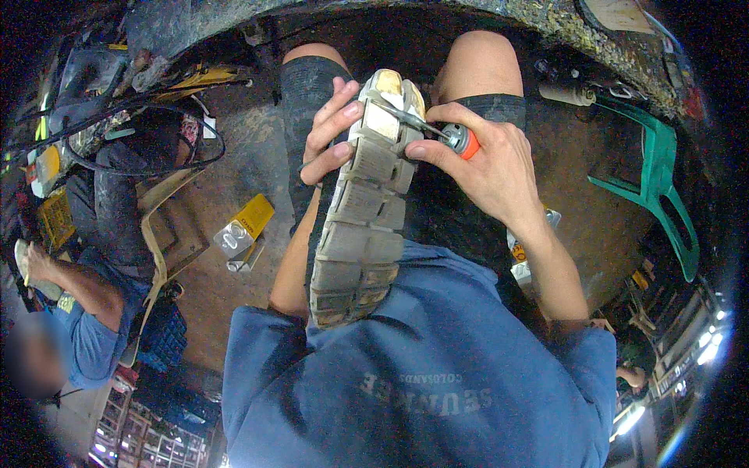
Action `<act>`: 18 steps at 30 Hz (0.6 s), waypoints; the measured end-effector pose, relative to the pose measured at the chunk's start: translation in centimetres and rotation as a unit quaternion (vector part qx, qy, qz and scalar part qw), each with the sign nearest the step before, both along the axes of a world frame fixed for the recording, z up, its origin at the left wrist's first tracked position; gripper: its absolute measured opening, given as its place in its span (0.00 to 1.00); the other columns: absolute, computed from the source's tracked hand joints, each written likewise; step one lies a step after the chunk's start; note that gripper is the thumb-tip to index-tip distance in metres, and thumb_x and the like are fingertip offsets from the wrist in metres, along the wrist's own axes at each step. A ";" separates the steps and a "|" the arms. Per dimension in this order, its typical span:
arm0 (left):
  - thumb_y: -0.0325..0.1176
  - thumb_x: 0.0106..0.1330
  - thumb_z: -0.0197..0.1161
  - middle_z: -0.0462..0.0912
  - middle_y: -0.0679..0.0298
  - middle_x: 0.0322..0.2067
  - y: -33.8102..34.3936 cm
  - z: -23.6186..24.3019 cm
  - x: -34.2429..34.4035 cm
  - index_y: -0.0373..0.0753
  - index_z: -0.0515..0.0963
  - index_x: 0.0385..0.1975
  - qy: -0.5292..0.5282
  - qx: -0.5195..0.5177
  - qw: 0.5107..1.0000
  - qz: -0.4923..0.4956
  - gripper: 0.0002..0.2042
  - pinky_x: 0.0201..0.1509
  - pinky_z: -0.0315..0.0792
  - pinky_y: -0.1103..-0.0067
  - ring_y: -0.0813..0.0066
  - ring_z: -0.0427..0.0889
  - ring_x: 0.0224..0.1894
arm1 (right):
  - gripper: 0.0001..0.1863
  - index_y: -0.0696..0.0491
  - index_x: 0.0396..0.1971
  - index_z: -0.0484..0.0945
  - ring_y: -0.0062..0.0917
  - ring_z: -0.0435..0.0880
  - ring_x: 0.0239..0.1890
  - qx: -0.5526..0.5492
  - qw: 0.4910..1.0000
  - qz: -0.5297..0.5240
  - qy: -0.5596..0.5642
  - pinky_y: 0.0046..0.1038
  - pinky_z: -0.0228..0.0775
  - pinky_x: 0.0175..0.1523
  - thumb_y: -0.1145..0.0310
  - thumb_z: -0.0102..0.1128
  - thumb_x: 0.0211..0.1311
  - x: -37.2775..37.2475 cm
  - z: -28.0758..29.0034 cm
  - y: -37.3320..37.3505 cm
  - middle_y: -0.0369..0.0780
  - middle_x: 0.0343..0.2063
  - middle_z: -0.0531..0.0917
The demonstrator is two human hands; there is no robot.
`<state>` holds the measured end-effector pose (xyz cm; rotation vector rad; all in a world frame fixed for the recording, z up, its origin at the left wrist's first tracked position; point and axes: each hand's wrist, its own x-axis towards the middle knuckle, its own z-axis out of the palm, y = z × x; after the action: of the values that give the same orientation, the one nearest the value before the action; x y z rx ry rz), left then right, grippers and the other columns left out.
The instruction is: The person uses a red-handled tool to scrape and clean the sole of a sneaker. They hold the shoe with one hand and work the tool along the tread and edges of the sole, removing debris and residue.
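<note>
Left hand (326,136): fingers spread, gripping the shoe (365,214) (underside showing). Right hand (491,160): fingers curled around an orange-handled tool (453,137), its tip near the left fingertips (351,111).

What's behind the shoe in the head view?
Past the shoe show the left forearm, dark shorts and, at its lower end, the blue shirt. The left hand grips its left edge. Covered: the palm and the shoe's far side.
</note>
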<state>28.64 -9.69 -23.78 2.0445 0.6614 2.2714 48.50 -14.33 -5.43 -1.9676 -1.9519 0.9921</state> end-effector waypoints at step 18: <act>0.41 0.60 0.87 0.80 0.45 0.56 -0.6 1.2 1.3 0.44 0.60 0.59 -0.041 -0.048 0.997 -0.041 0.39 0.68 0.82 0.46 0.39 0.87 0.59 | 0.28 0.44 0.44 0.91 0.50 0.93 0.37 -0.012 0.999 -0.034 0.040 0.46 0.83 0.45 0.33 0.75 0.62 0.3 -0.3 0.1 0.48 0.29 0.91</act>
<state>29.94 -10.34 -22.59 1.8903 0.6554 2.2187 48.84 -14.23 -5.72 -1.9617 -1.8267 1.0655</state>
